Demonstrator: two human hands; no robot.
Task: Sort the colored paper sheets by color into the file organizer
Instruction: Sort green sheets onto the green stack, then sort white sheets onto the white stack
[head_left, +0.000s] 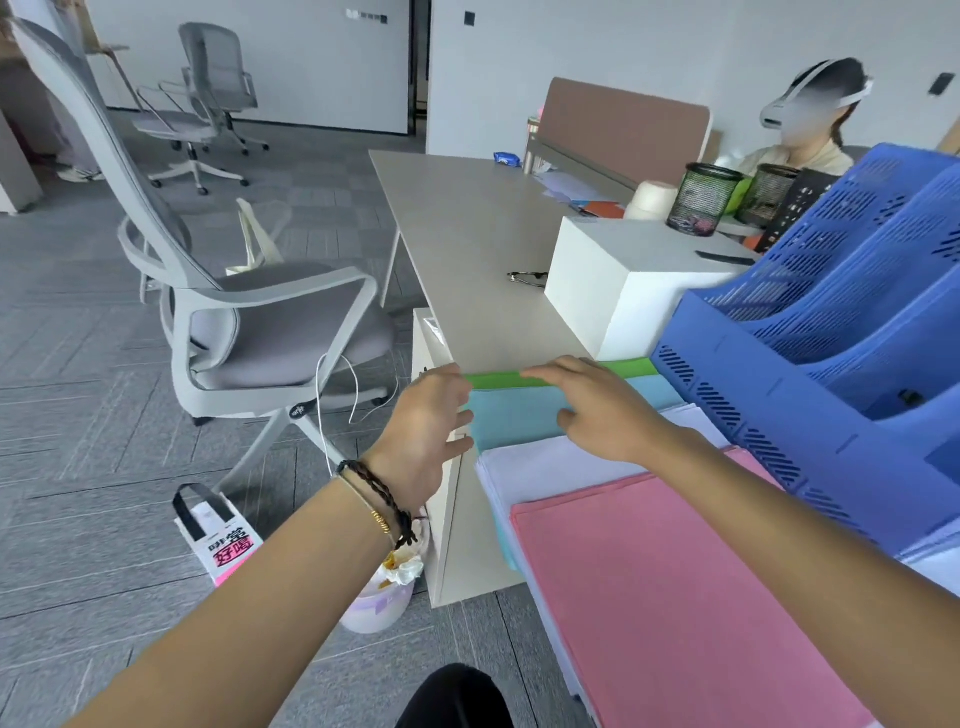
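Coloured paper fanned along desk edge beside blue file organizer (810, 384); both hands at far end of fan.

Left of organizer, overlapped in steps, probably so each colour shows: green sheets (498, 380) farthest, then light blue sheets (514, 418), white sheets (540, 465), pink sheets (670, 597) nearest. Left hand (426, 441) at left edge of blue and green sheets, fingers relaxed and loosely spread, nothing gripped; contact with paper cannot be told. Right hand (597, 410) palm down, fingers straight, resting flat across blue and green sheets, likely steadying or squaring them ahead of a lift. Organizer slots: no paper visible inside, depths partly hidden. Behind organizer: white box (613, 291), two mesh pen cups (704, 200) with small items inside, contents unclear.
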